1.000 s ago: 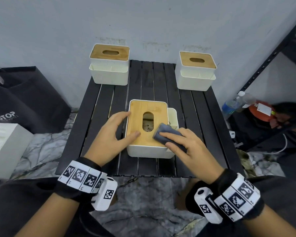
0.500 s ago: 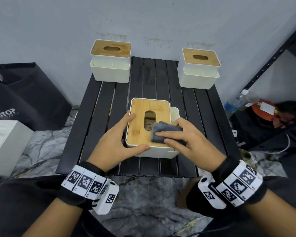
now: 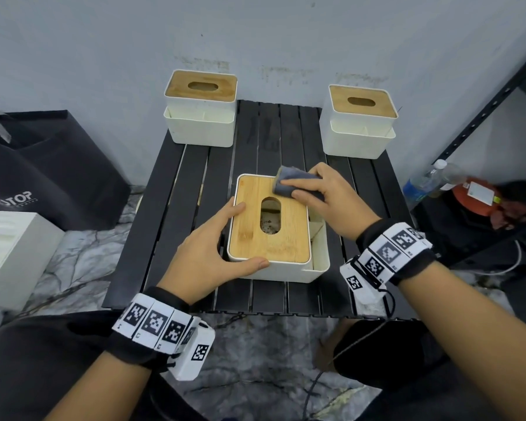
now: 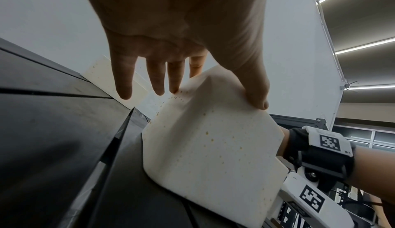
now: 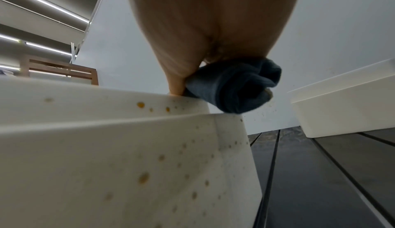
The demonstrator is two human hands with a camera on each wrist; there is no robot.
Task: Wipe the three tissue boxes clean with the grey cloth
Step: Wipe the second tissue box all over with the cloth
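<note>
The near tissue box [image 3: 286, 238], white with a wooden slotted lid, stands in the middle of the table. My right hand [image 3: 325, 197] pinches the folded grey cloth [image 3: 292, 183] and presses it on the lid's far right corner. My left hand [image 3: 219, 241] braces the near left corner, with straight fingers on the left side and the thumb along the front edge. In the wrist views the box's white walls [image 4: 213, 147] [image 5: 128, 155] carry yellow-brown spots, and the cloth [image 5: 235, 89] bulges from under my right hand [image 5: 203, 28]. Two more boxes stand at the back left [image 3: 201, 117] and back right [image 3: 359, 129].
The black slatted table [image 3: 176, 208] stands against a grey wall. A black bag [image 3: 43, 165] and a white box [image 3: 9, 253] sit on the floor to the left. To the right are a black shelf frame [image 3: 483, 110], a water bottle [image 3: 422, 183] and an orange object [image 3: 474, 196].
My right hand has slid the cloth from the lid's near right part to its far right corner. My left thumb has shifted from the lid onto the box's front edge.
</note>
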